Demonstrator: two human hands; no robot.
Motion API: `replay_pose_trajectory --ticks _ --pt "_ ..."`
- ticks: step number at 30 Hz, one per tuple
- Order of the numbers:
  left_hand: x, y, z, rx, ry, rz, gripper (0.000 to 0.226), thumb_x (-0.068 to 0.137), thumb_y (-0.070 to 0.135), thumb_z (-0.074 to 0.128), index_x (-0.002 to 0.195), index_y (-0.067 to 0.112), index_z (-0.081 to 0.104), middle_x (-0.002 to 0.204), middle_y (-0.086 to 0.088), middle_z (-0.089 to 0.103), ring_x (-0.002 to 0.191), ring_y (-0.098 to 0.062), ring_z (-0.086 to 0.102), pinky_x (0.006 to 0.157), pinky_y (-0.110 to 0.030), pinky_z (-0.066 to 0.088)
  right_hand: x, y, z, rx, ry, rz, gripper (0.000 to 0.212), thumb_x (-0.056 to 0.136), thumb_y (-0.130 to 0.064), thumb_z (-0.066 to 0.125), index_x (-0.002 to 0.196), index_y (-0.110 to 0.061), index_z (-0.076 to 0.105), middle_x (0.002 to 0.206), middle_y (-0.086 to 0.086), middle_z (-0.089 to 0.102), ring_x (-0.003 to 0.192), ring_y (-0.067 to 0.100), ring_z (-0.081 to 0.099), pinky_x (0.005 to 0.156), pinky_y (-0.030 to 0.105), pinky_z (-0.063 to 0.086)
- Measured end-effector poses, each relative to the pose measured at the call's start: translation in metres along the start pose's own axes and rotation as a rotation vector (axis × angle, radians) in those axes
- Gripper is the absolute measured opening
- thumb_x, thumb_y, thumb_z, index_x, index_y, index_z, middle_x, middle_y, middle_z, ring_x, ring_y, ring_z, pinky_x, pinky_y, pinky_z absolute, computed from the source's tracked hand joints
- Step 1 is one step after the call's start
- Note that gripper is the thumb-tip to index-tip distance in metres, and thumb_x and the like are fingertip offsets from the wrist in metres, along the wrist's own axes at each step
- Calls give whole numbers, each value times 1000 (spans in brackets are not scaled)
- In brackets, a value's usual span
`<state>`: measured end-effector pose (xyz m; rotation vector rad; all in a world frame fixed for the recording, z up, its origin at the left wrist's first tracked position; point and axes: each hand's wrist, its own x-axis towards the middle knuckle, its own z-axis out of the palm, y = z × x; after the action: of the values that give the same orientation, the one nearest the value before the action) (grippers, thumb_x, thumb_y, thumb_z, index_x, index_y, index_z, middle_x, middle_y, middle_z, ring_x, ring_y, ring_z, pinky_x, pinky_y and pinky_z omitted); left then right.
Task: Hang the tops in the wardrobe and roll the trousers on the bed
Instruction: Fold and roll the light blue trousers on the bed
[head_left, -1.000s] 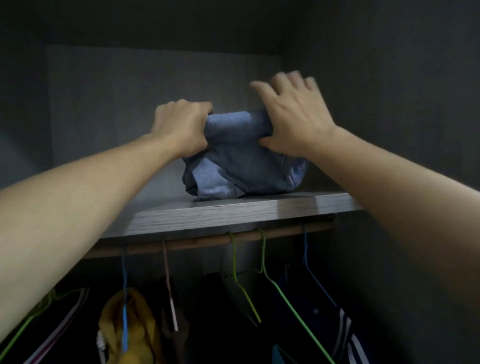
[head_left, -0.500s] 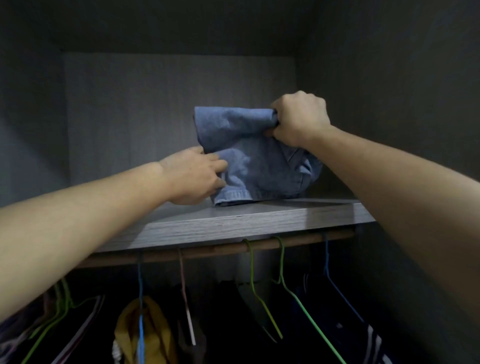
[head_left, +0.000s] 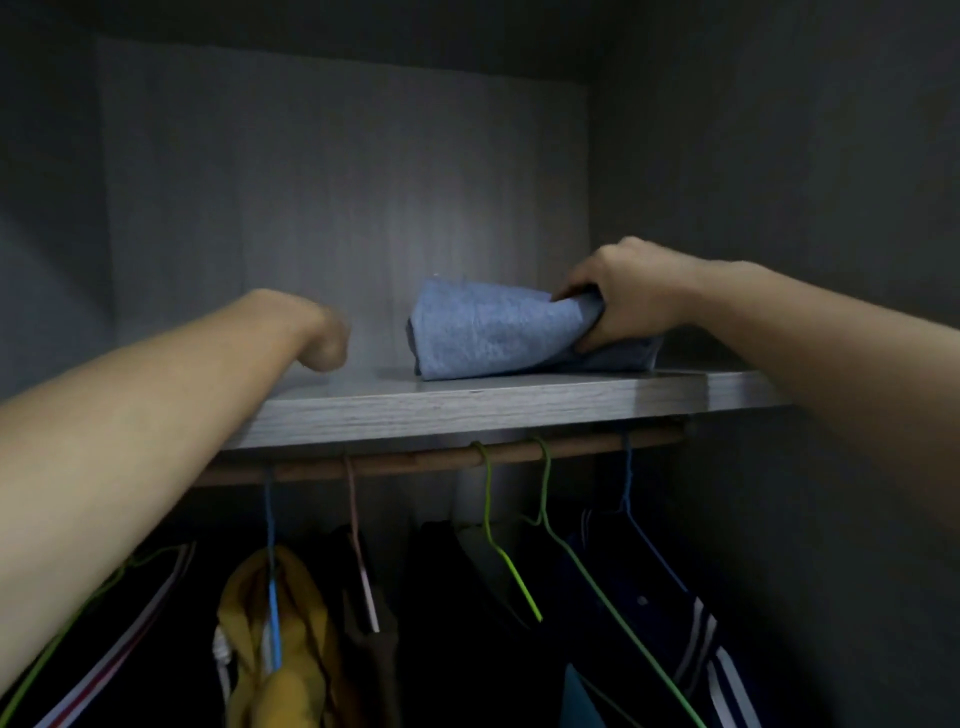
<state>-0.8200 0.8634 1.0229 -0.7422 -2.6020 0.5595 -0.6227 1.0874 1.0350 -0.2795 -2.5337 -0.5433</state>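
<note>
Wardrobe shelf (head_left: 467, 410), mid-frame, now bears the trouser roll (head_left: 488, 332): my left hand (head_left: 322, 338) has released it (fingers blurred, cannot tell), my right hand (head_left: 623, 296) pinches its end, so I judge stowing nearly done.

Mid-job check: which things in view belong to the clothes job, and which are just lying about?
Job: blue garment, gripped by the right hand; left hand, off it; yellow top and striped dark top hung on the rail.
Just there: shelf under the garment; wardrobe back panel.
</note>
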Motion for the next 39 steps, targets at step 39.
replay_pose_trajectory --ticks 39 --pt "-26 73 -36 -227 796 124 59 101 51 27 154 24 23 163 -13 12 148 -35 16 113 -57 24 -60 33 23 -201 251 376 59 91 -31 56 147 -21 39 154 19 31 133 42 40 104 52 39"
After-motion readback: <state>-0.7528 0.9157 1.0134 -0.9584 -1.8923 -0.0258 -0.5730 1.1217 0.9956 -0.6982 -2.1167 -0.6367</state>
